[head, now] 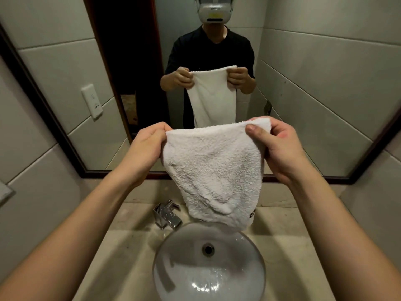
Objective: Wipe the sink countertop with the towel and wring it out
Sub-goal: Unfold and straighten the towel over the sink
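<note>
**Towel up over the basin, a hand on each top corner**

A wide mirror [303,94] fills the upper frame. The beige stone countertop [288,246] spreads across the bottom, with a round basin [180,268] sunk in at lower centre. And there's the white terry towel [213,170], dead centre and hanging free. Its top edge runs left to right and its long axis drops straight down, tail over the basin's far rim. The left hand [145,146] pinches the left corner and the right hand [280,148] grips the right, fingers curled, both level. The chrome faucet [167,216] sits just left of the tail. To wring, I'd say those corners need to come together first.
</note>
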`<action>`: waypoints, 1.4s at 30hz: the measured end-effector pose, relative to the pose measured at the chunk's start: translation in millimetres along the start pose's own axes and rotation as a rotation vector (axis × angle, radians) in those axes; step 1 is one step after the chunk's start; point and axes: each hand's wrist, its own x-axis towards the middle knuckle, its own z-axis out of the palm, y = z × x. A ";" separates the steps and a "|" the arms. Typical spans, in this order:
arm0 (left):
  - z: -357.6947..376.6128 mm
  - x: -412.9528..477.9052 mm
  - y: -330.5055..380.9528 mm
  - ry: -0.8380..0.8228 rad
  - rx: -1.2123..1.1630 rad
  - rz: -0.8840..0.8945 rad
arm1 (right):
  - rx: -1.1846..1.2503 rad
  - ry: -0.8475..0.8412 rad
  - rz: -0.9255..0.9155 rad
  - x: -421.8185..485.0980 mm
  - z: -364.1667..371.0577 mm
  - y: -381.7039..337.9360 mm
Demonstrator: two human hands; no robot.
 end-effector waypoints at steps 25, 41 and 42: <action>-17.7 -2.4 2.2 -0.166 -0.364 0.123 | -0.224 -0.059 -0.031 -19.2 -12.2 -21.8; 55.6 -79.8 -76.0 -0.412 -1.090 -0.487 | 0.024 0.084 0.161 -21.2 -21.3 -24.9; 58.1 -83.0 -80.3 -0.410 -1.077 -0.494 | 0.021 0.074 0.158 -21.6 -23.6 -25.5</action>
